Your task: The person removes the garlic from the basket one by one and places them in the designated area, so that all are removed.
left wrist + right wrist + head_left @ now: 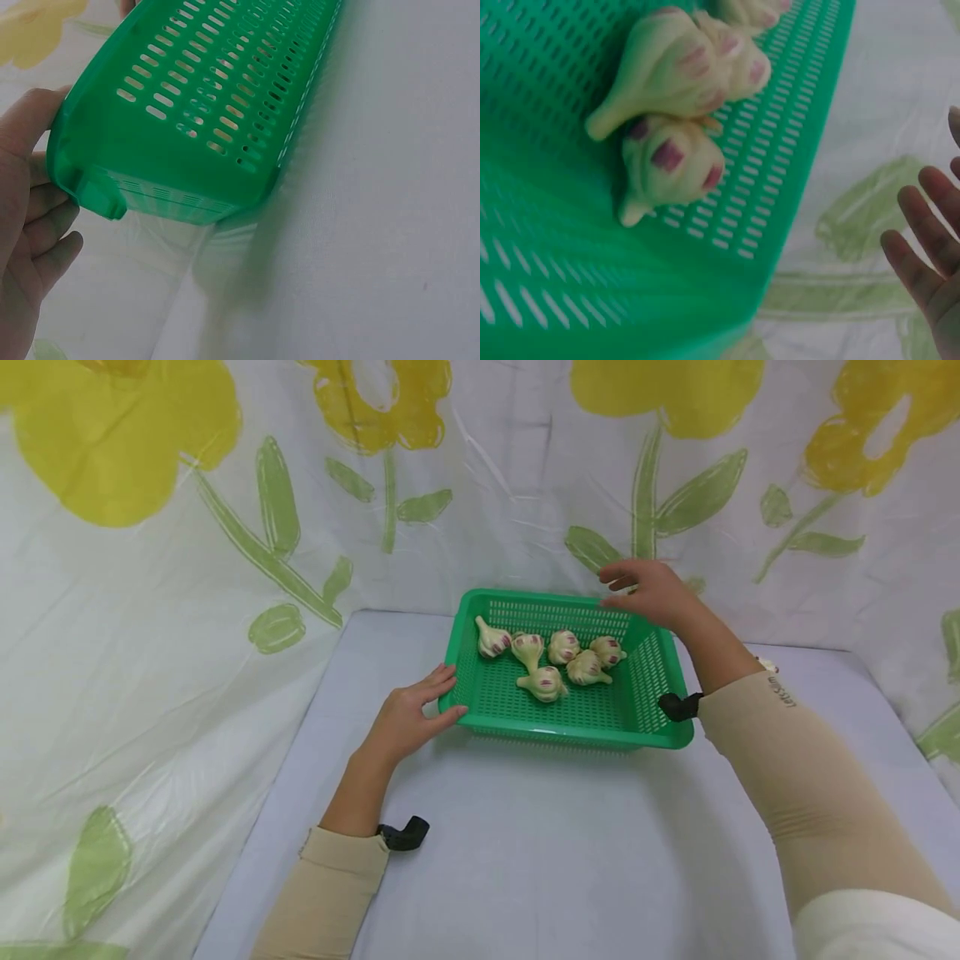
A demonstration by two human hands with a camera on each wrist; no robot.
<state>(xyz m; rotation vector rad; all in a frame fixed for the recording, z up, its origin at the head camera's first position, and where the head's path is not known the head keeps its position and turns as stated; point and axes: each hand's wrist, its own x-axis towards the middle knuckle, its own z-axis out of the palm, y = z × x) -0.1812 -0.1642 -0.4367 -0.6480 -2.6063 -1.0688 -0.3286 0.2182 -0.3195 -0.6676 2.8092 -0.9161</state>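
Observation:
A green plastic basket (pixel 555 735) with slotted walls stands on the table in the head view. Several garlic bulbs (pixel 543 683) with purple patches lie on its floor. My left hand (pixel 408 714) rests at the basket's front left corner, thumb touching the rim; in the left wrist view the other fingers (pixel 60 255) extend loosely below the corner. Above the far right corner hovers my right hand (pixel 648 593), its fingers spread and holding nothing. In the right wrist view, that hand (pixel 937 240) is outside the rim, apart from the bulbs (pixel 671 161).
A small pale object with purple marks (pixel 767 665) shows on the table (pixel 525 860) beyond my right forearm, which partly hides it. Behind and left of the table hangs a white curtain (pixel 510 510) printed with yellow flowers. Black camera mounts sit on both wrists.

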